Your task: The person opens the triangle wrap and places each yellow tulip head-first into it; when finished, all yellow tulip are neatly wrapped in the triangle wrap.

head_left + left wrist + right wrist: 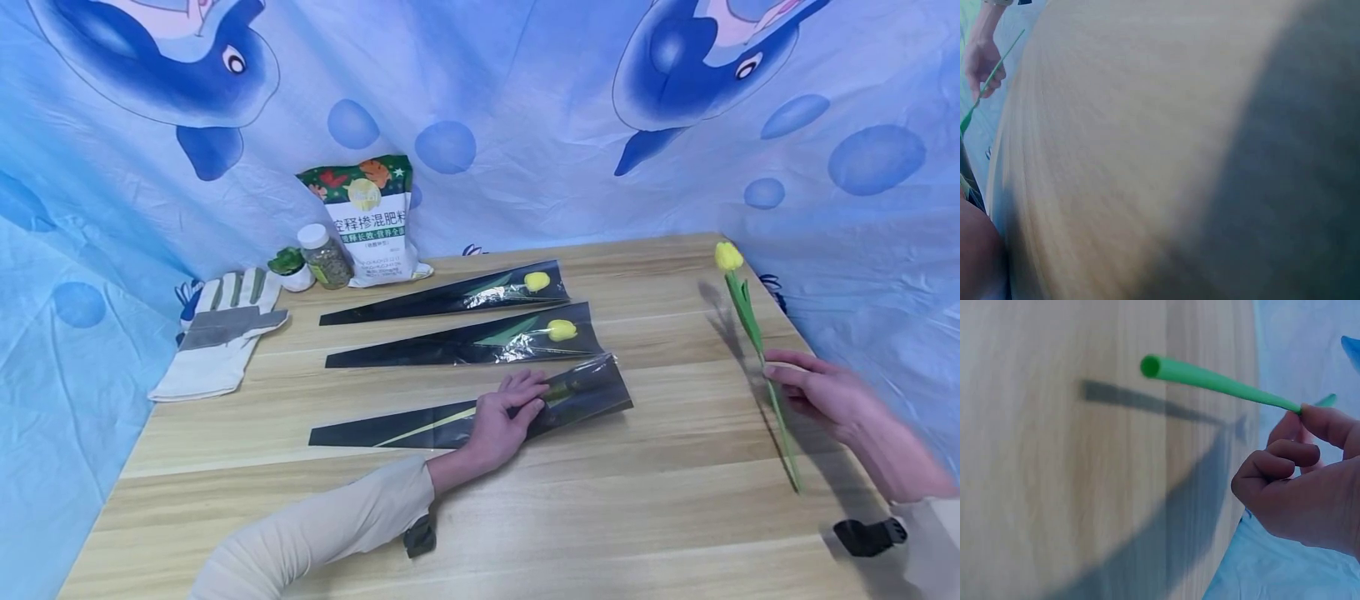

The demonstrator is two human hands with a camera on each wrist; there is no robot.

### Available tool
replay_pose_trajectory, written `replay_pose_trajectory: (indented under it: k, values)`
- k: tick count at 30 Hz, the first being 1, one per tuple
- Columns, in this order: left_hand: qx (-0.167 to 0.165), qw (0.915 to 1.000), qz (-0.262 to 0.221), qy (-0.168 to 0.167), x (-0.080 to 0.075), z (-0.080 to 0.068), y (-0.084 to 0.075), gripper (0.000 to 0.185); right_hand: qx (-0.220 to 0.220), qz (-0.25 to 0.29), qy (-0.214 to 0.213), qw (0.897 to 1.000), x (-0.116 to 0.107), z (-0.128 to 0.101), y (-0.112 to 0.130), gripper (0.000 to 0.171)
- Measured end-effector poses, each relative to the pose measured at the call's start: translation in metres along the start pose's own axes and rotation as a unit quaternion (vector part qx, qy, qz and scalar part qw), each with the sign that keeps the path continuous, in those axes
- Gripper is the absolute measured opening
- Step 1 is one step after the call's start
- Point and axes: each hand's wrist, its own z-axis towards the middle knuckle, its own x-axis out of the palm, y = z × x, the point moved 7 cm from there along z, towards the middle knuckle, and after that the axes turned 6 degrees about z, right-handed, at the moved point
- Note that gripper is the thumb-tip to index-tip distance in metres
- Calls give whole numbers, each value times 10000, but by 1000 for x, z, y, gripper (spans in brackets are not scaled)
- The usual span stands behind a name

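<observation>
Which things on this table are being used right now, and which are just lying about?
In use:
right hand holding a yellow tulip
left hand resting on the nearest sleeve

Lying about:
two filled sleeves
glove
fertilizer bag
jar
small plant

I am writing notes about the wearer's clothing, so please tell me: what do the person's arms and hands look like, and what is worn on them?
Both hands are bare: the left hand and the right hand wear no gloves or rings that show. The left arm has a long cream sleeve reaching the wrist, with a dark strap under it. The right wrist shows a pale cuff and a black strap.
</observation>
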Motion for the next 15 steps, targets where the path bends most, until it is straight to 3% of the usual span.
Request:
replay_pose_trajectory:
  k: [3,6,11,15]
  values:
    - [-15,10000,-14,-3,0,0,1,21,-294,795,263,9961,11,4,4,33]
    - [-35,10000,-15,-12,0,0,2,21,-601,1504,641,9847,23,8,8,31]
    - [-61,10000,-13,-6,0,1,3,21,-968,2582,1554,9486,47,11,17,37]
    - [-78,10000,-7,2,1,1,3,22,-1132,3055,2178,9200,68,12,24,42]
